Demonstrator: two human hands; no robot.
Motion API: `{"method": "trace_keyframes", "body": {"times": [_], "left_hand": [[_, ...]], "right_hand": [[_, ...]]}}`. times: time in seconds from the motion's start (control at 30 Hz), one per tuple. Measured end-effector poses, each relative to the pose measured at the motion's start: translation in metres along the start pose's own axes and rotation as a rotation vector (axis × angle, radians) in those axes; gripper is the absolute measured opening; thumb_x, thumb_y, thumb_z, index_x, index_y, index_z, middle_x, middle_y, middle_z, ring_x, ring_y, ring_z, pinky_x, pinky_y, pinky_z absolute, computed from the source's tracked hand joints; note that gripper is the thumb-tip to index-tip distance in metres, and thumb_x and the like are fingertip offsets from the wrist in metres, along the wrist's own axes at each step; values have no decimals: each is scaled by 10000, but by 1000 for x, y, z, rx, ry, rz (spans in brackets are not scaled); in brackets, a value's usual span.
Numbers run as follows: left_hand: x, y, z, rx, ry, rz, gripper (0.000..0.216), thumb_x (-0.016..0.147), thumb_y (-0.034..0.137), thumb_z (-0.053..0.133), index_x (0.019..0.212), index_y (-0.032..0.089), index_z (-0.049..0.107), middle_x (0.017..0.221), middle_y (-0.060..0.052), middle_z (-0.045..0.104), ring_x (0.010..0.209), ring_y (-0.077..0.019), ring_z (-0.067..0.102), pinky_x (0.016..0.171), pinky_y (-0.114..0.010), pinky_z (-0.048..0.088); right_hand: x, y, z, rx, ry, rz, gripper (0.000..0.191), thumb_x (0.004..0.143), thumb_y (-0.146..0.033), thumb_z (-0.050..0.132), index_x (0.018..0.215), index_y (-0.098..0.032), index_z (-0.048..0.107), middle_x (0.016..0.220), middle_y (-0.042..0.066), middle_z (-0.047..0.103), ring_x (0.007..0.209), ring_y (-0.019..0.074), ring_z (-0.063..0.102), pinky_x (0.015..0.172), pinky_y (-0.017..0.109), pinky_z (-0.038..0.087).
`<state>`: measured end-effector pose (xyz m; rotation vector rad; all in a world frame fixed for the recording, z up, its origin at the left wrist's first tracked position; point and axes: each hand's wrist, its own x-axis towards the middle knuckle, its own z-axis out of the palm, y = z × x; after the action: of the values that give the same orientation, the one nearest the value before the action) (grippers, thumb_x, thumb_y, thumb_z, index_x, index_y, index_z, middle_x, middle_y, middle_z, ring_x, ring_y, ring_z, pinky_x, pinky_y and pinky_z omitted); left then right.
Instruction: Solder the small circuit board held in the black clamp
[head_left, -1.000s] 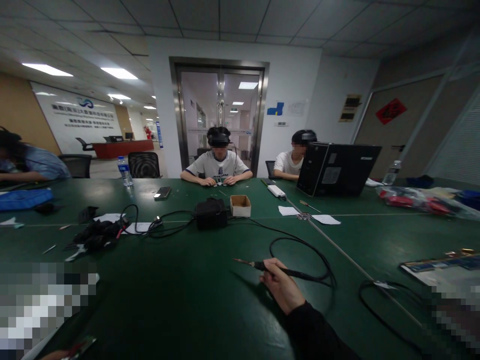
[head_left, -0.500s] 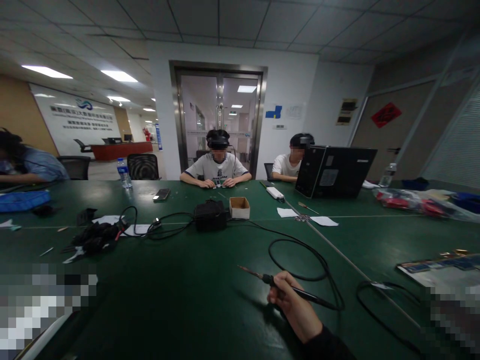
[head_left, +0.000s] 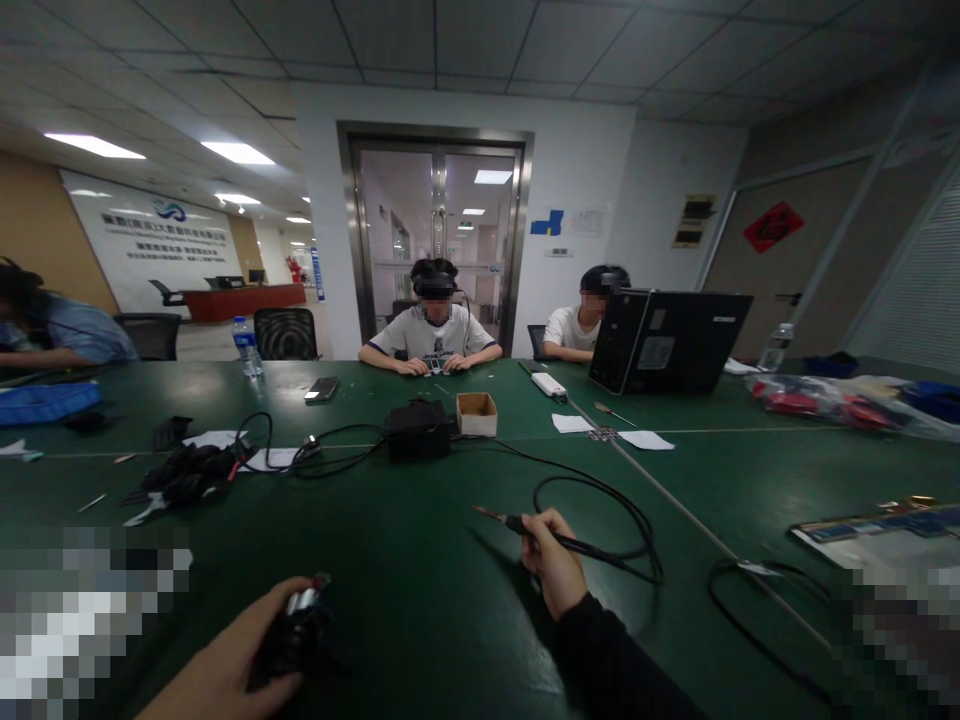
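Observation:
My right hand (head_left: 556, 568) grips a soldering iron (head_left: 514, 523) by its dark handle. Its thin, copper-coloured tip points left, above the green table (head_left: 382, 535). From the rear of the handle a black cable (head_left: 637, 515) loops away over the tabletop. At the lower left, my left hand (head_left: 225, 655) is closed around a small black object (head_left: 296, 635) with a shiny silver part and a bit of red on top. Its exact kind is too dark to tell. The two hands are well apart.
Ahead lie a black box (head_left: 418, 430) with cables and a small open cardboard box (head_left: 477, 416). A dark tangled bundle (head_left: 191, 472) is on the left. Further back stands a black computer case (head_left: 671, 342). Co-workers (head_left: 435, 330) sit across the table. A flat panel (head_left: 885, 545) lies at right.
My left hand has come into view at the lower left, holding the black object. My right hand has moved forward and slightly left with the soldering iron.

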<state>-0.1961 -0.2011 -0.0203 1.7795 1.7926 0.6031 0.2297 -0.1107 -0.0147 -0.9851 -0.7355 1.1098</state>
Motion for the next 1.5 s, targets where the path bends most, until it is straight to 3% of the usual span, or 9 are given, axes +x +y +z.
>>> {"method": "trace_keyframes", "body": {"times": [0.03, 0.27, 0.63, 0.8, 0.93, 1.07, 1.3, 1.4, 1.5], "left_hand": [[8, 17, 7, -13, -71, 5, 795, 658, 472, 698, 1400, 287, 480, 1454, -50, 532, 1352, -329, 475, 1184, -518, 325], [70, 119, 45, -69, -128, 79, 733, 688, 415, 685, 1377, 272, 479, 1364, -82, 578, 1248, -305, 557, 1096, -445, 416], [143, 184, 98, -57, -81, 126, 635, 705, 373, 692, 1293, 250, 488, 1222, -107, 588, 1091, -287, 613, 961, -376, 458], [144, 197, 113, -82, -51, 132, 629, 696, 380, 717, 1272, 233, 512, 1204, -142, 593, 995, -311, 645, 861, -379, 501], [155, 194, 111, -224, -84, 95, 719, 766, 542, 660, 1365, 203, 452, 1207, -176, 627, 791, -255, 675, 679, -317, 520], [184, 186, 107, -182, 16, 38, 519, 899, 538, 476, 1270, 181, 545, 974, -131, 725, 877, -272, 682, 825, -334, 488], [210, 180, 121, -161, 15, 27, 446, 957, 458, 323, 1058, 203, 675, 1195, -136, 692, 1132, -293, 622, 985, -371, 429], [209, 175, 127, -186, 11, 98, 462, 954, 438, 305, 926, 246, 725, 1143, -83, 714, 1112, -280, 619, 1003, -358, 408], [207, 169, 128, -225, 32, 102, 401, 941, 412, 330, 955, 283, 710, 1091, -32, 723, 1058, -254, 629, 950, -331, 425]], "right_hand": [[4, 2, 4, 3, 6, -5, 448, 649, -454, 817, 602, -209, 445, 424, -87, 461, 338, 36, 320, 344, 145, 210], [28, 14, 24, 44, 2, -9, 421, 639, -441, 797, 602, -216, 443, 406, -89, 474, 315, 41, 323, 330, 150, 207], [31, 17, 21, 37, 75, -76, 406, 668, -468, 803, 655, -213, 487, 440, -77, 524, 340, 63, 408, 344, 156, 268], [32, 17, 19, 42, 52, -83, 387, 690, -493, 799, 744, -215, 537, 459, -73, 548, 366, 73, 443, 372, 162, 321], [32, 17, 18, 19, 18, -77, 391, 702, -512, 794, 802, -215, 560, 501, -62, 583, 401, 85, 486, 400, 172, 370], [29, 13, 20, 18, 4, -54, 422, 690, -538, 801, 835, -217, 569, 538, -47, 617, 432, 99, 537, 428, 186, 425], [25, 5, 25, -2, -54, -29, 499, 658, -592, 810, 873, -197, 595, 559, -12, 658, 453, 130, 599, 450, 217, 467], [23, 5, 25, -26, -73, -56, 475, 663, -564, 820, 860, -183, 615, 587, -1, 665, 477, 133, 606, 458, 221, 465], [19, 5, 25, -95, -79, -100, 435, 662, -492, 842, 880, -177, 635, 627, 0, 668, 512, 136, 605, 480, 227, 461]]}}
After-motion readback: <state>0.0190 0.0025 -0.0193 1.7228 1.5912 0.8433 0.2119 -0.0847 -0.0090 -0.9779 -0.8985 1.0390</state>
